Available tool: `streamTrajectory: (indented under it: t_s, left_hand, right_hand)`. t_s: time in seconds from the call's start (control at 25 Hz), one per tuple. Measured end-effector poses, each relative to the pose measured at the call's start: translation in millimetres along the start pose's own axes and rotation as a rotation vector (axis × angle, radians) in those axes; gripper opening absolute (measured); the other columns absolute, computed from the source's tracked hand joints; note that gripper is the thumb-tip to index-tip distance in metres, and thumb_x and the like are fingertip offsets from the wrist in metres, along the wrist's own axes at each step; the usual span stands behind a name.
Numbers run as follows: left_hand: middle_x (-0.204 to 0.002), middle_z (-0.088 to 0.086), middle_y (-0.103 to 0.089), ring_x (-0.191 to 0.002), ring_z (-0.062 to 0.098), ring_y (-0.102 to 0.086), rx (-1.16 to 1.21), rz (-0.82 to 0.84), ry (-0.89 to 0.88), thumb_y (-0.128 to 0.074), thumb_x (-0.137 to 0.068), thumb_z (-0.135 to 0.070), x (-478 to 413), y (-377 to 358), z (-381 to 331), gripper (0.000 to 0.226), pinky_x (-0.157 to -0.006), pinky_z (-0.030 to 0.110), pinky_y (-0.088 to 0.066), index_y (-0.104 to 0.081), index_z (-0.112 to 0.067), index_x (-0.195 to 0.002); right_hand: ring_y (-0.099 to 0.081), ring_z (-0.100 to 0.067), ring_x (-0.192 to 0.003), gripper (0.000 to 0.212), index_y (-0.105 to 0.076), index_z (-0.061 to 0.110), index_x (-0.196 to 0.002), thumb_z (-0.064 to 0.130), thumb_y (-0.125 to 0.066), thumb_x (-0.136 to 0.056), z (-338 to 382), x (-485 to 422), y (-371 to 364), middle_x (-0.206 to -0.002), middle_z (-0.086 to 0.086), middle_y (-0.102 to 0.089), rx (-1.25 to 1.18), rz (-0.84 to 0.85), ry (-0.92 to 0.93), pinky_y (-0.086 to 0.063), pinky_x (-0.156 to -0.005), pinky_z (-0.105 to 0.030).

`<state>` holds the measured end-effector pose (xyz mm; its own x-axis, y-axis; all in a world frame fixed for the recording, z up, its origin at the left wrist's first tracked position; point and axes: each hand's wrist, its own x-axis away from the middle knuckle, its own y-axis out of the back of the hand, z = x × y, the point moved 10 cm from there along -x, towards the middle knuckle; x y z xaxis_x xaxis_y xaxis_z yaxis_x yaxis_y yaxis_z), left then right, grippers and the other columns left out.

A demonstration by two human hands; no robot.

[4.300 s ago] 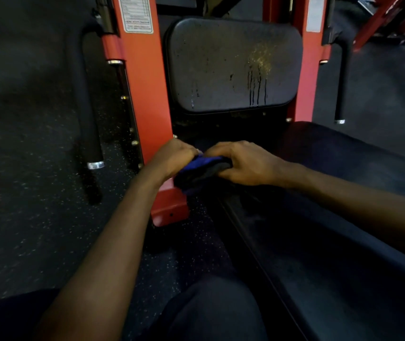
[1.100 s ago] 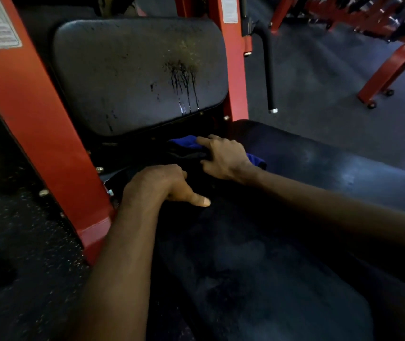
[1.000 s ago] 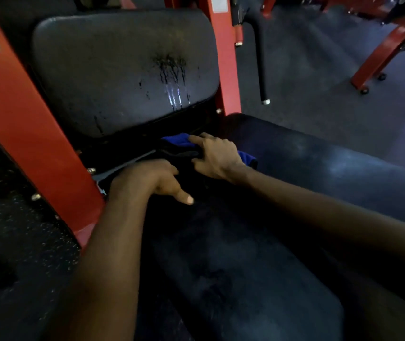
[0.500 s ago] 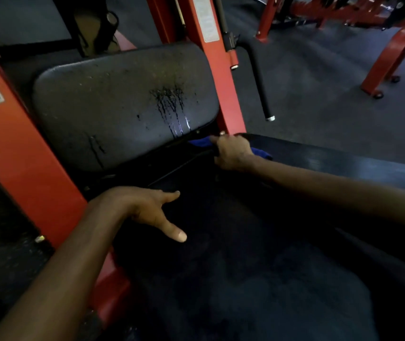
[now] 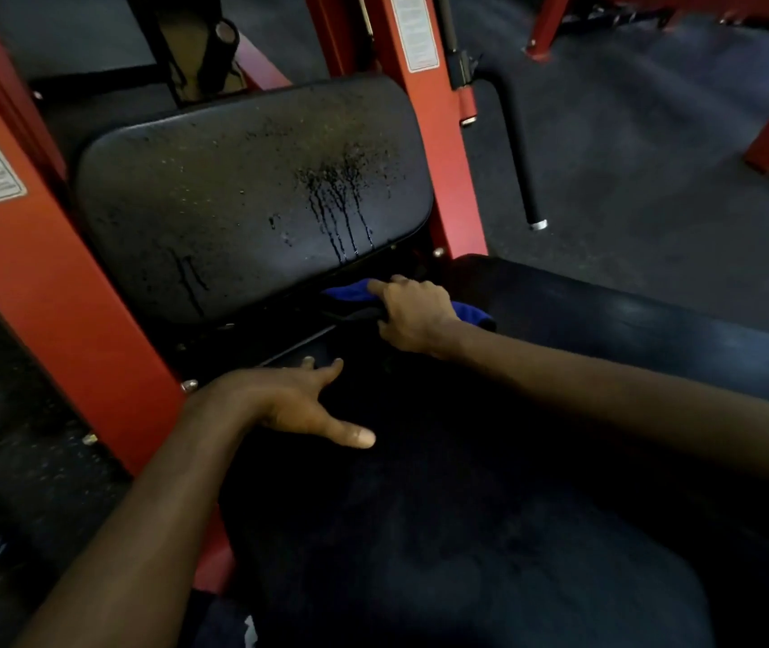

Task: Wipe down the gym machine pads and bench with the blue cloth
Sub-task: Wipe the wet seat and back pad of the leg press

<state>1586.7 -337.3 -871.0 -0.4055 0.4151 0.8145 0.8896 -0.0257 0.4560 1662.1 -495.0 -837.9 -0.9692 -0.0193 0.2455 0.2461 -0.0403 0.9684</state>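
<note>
Right hand [image 5: 413, 315], centre frame, fingers [image 5: 380, 287] curled over a crumpled blue cloth [image 5: 469, 314], pinning it on the far end of the long black padded desk [image 5: 607, 329]. The cloth's long axis ran left-right, with blue poking out either side of the hand. Upright black vinyl pad [image 5: 242, 198], speckled with spray and dark drip streaks, sat just above and left of the cloth; contact not discernible. Right hand clearly nearer it. Left hand [image 5: 289, 404], lower centre, fingers [image 5: 326, 369] spread wide, holding nothing, resting at the desk's left edge beside the red steel frame [image 5: 69, 297]. Cloth looked soft, mostly hidden.
</note>
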Motion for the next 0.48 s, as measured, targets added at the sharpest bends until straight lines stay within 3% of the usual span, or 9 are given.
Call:
streamTrajectory:
  t_s: [0.12,0.2,0.4,0.48]
  left_hand:
    - [-0.163,-0.005,0.020,-0.151,0.021,0.012,0.031,0.050,-0.006,-0.064,-0.025,-0.095,-7,-2,22,0.154,-0.124,0.049,-0.007,0.006,-0.045,-0.153]
    - [-0.162,-0.008,0.022,-0.150,0.018,0.016,0.032,0.076,-0.023,-0.066,-0.030,-0.091,-7,-2,25,0.150,-0.123,0.050,-0.004,0.008,-0.046,-0.152]
    - [-0.161,-0.007,0.023,-0.150,0.020,0.016,0.020,0.077,-0.015,-0.074,-0.054,-0.074,-8,0,15,0.132,-0.123,0.052,-0.005,0.013,-0.048,-0.150]
    - [-0.161,-0.007,0.023,-0.150,0.021,0.017,0.035,0.075,-0.011,-0.075,-0.061,-0.070,-7,2,14,0.128,-0.123,0.052,-0.004,0.014,-0.048,-0.151]
  right_hand:
    - [-0.062,-0.040,-0.111,0.051,-0.047,0.030,-0.135,0.034,-0.059,-0.086,8,37,-5,-0.129,-0.007,-0.055,-0.014,0.028,0.120,-0.053,-0.090,-0.048]
    - [-0.061,-0.039,-0.114,0.057,-0.042,0.035,-0.142,0.035,-0.059,-0.087,-11,41,-3,-0.136,-0.004,-0.053,0.006,0.030,0.113,-0.052,-0.092,-0.049]
    - [-0.060,-0.041,-0.116,0.058,-0.044,0.028,-0.143,0.030,-0.064,-0.089,-119,-28,24,-0.133,-0.012,-0.056,0.136,-0.008,-0.277,-0.049,-0.091,-0.049]
    - [-0.060,-0.041,-0.115,0.053,-0.046,0.025,-0.140,0.029,-0.063,-0.090,-109,-36,20,-0.130,-0.014,-0.057,0.144,-0.006,-0.275,-0.049,-0.091,-0.048]
